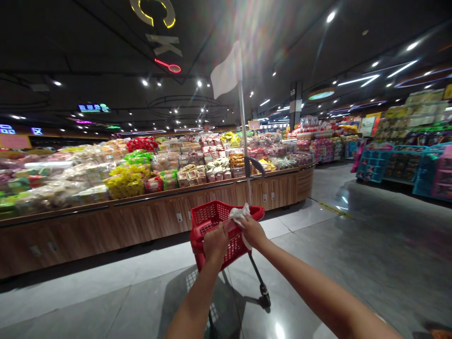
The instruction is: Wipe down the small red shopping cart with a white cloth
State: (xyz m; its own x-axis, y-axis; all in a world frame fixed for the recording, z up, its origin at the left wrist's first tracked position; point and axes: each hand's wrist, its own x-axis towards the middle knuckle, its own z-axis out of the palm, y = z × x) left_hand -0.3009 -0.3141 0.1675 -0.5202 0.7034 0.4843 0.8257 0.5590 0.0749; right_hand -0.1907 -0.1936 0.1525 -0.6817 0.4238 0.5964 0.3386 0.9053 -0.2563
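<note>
Forearms point(303, 270) reach cart point(235, 252), white cloth point(239, 214) in right grip point(253, 230).

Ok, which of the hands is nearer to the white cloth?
Right. The right hand holds the white cloth at the red cart; the left hand grips the cart's edge, left of the cloth.

Head cam looks fwd & down over nearby cart point(236, 250) twd counter point(148, 217).

A supermarket is spreading out here: packaged goods point(129, 181) are filling a long wood-panelled counter point(141, 219), a red shopping cart point(235, 250) is standing near it, and lit signs point(93, 108) are glowing overhead.
</note>
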